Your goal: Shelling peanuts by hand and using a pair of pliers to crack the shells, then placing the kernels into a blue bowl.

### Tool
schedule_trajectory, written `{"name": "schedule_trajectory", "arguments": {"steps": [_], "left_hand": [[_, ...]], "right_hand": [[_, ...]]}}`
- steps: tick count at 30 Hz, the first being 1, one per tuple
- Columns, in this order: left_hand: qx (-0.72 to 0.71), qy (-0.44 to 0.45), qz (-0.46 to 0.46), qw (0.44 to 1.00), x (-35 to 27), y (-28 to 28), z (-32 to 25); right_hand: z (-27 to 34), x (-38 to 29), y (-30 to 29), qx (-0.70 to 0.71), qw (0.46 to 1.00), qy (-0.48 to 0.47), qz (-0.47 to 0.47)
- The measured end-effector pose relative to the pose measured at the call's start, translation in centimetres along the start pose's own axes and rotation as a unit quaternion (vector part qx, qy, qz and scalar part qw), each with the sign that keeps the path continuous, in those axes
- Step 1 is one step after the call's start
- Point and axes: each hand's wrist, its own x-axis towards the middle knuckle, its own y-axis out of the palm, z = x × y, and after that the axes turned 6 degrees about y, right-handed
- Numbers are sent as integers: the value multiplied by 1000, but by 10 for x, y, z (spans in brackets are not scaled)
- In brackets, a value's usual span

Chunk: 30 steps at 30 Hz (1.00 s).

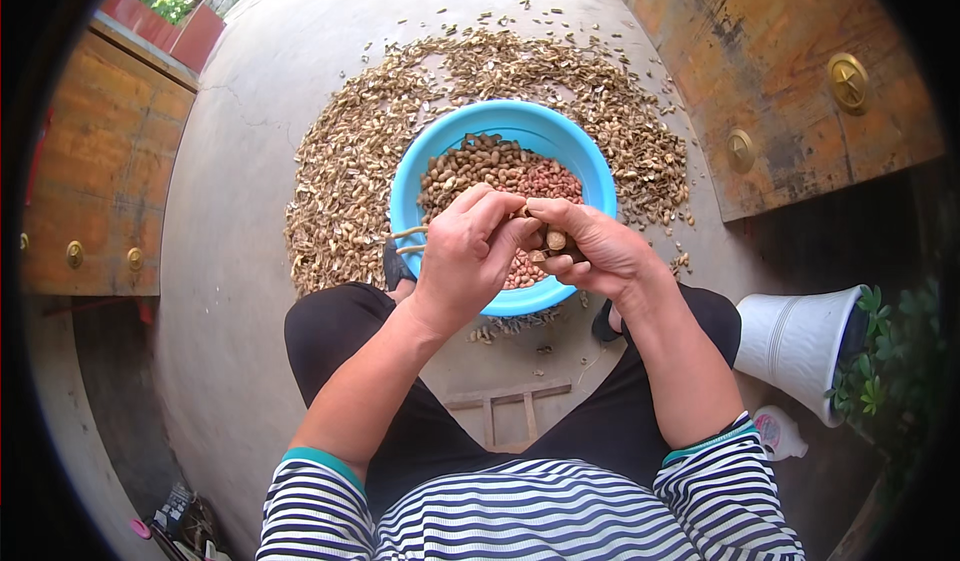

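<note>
My left hand (pixel 466 249) is over a light-blue plastic basin (pixel 504 113). Two thin tan stick ends (pixel 409 232) jut out to the left from behind it; how they are gripped is hidden. Its thumb and forefinger meet the fingertips of my right hand (pixel 604 244), pinching something small, mostly covered. In the curled fingers of my right hand rest a few unshelled peanuts (pixel 556 240). Below, the basin holds a heap of peanuts in their shells (pixel 480 162), left and back, and reddish shelled kernels (pixel 551 178) at the right and front.
Broken peanut shells (pixel 352 178) lie in a wide ring around the basin on the concrete floor (pixel 232 208). Wooden door panels with brass studs stand at left (pixel 112 186) and right (pixel 787 95). A white plant pot (pixel 795 351) and white bottle (pixel 780 433) are at right. A wooden frame (pixel 510 396) lies between my legs.
</note>
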Motion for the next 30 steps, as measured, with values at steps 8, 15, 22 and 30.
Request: {"name": "schedule_trajectory", "arguments": {"steps": [8,15,22,30], "left_hand": [[-250,-192,-44,948,0,6,14],[-452,-313,-107,828,1,15,17],[-331,-268,-128,896,1,18,25],[-215,-236,-131,939,-3,20,34]], "right_hand": [[-4,2,4,66,998,-10,-13],[-8,11,-2,163,986,4,-33],[-12,19,-11,234,970,39,-53],[-12,23,-8,-102,953,-103,-266]]}}
